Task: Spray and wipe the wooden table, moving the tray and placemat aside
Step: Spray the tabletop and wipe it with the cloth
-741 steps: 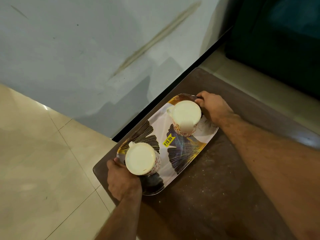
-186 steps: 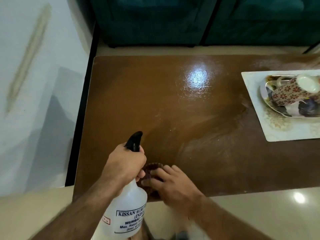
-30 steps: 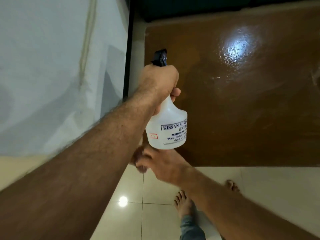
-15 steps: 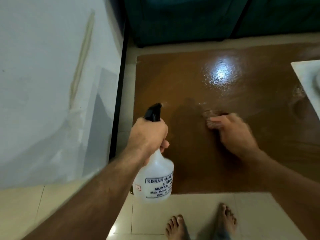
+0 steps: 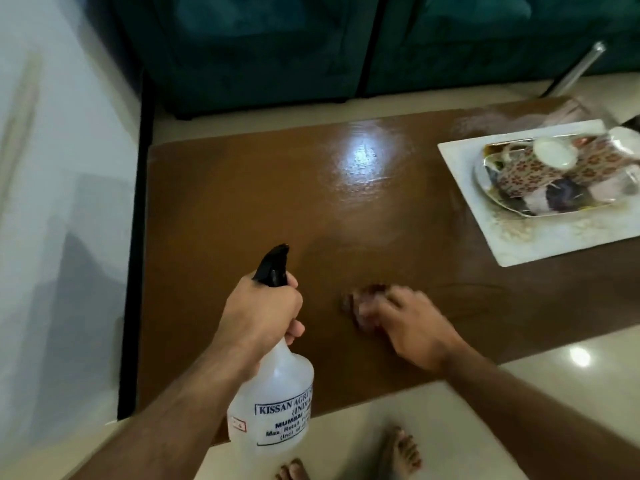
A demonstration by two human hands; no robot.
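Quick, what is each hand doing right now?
Left hand: closed round the neck of the spray bottle.
Right hand: pressing a brown cloth on the wooden table; too blurred to tell the fingers.

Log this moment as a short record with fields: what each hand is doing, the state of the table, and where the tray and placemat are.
left hand: left hand grips the neck of the spray bottle, held above the table's near edge
right hand: right hand presses a brown cloth on the table; blurred
table: wooden table glossy, with a light glare at the far middle
placemat: white placemat at the right end
tray: tray on the placemat, carrying patterned cups
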